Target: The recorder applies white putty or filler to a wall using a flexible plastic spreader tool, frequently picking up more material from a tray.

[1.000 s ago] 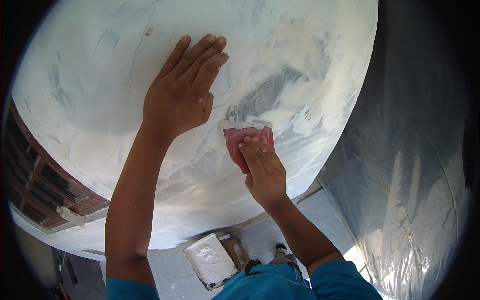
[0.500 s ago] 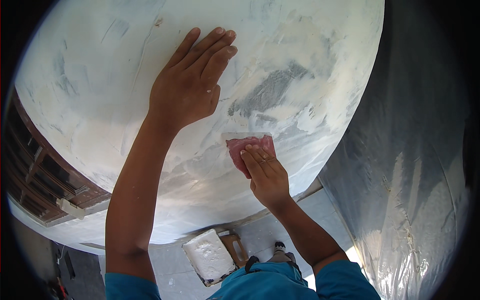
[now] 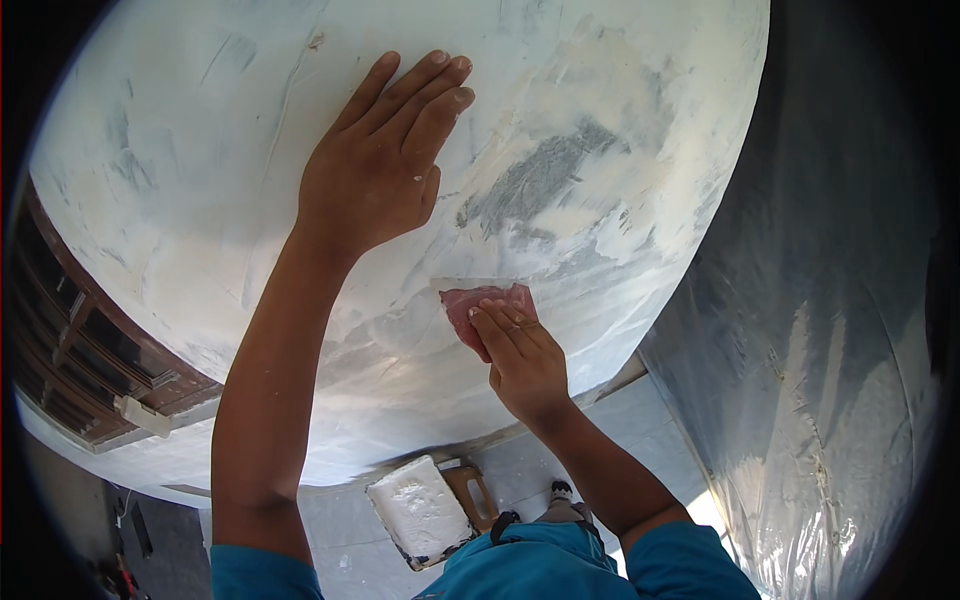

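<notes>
A pink sanding sheet (image 3: 487, 303) is pressed flat on the white wall (image 3: 200, 200) under the right hand (image 3: 523, 357). The fingers (image 3: 497, 330) are extended and close together on top of the sheet, not curled round it, so it is pinned by pressure rather than pinched. It lies just below a grey patch (image 3: 540, 180) where the filler is thin or rubbed through.

For a good pass, pressure is best kept even across the fingertips, with strokes short and overlapping, so no grooves are cut into the soft coat. The sheet edge is best kept flat; a lifted corner would probably score the surface. The grey patch above the grip is likely best blended lightly, not dug into.

The left hand (image 3: 375, 170) is laid open on the wall, up and to the left of the grip, with fingers straight and together, pointing up-right, and nothing held. It looks to be bracing the body. The left arm is nearly straight and the right arm is bent, reaching in from below.

Below the grip, on the tiled floor (image 3: 640, 440), a hawk (image 3: 425, 505) loaded with white filler is seen, apparently with a wooden handle; it is partly hidden. Plastic sheeting (image 3: 830, 350) hangs to the right of the grip. A dark window grille (image 3: 90, 370) sits far to the left.
</notes>
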A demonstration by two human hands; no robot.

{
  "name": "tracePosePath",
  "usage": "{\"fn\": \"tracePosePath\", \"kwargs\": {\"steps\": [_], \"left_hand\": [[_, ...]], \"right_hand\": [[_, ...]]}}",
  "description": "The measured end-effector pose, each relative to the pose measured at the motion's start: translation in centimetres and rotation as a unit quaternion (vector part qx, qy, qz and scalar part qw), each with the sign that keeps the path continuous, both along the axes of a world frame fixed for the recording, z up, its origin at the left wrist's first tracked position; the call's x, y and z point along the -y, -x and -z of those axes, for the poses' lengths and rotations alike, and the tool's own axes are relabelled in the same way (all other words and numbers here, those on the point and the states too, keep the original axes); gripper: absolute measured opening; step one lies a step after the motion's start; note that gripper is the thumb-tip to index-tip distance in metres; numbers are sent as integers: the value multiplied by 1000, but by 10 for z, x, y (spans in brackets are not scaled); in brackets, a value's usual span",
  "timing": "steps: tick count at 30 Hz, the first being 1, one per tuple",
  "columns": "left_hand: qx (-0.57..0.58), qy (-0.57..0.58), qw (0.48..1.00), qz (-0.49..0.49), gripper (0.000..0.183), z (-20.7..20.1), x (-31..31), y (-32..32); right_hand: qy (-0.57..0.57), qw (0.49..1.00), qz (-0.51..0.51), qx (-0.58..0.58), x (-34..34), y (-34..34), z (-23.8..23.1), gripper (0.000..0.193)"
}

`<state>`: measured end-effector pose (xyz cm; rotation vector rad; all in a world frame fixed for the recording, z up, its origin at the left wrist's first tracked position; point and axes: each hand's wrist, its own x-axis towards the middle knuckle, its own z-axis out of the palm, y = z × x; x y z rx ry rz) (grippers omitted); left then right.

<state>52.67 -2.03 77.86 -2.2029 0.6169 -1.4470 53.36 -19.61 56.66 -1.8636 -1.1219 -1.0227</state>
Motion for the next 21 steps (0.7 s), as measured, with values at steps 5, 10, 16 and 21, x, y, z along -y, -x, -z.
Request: {"fn": "tracePosePath", "kwargs": {"steps": [5,10,16,21], "left_hand": [[-2,3,1000,-5,53,-1,-2,2],[5,2,1000,10,50,-5,6,-3],[3,5,1000,10,48,2,-4,-1],[4,6,1000,10,47,-1,1,-2]], "right_hand": [[-94,994,45,20,18,-24,-71,50],[-7,995,69,71,-24,-32,-11,53],[-42,999,15,17,5,-4,-24,47],[-67,992,70,75,-15,-45,-58,52]]}}
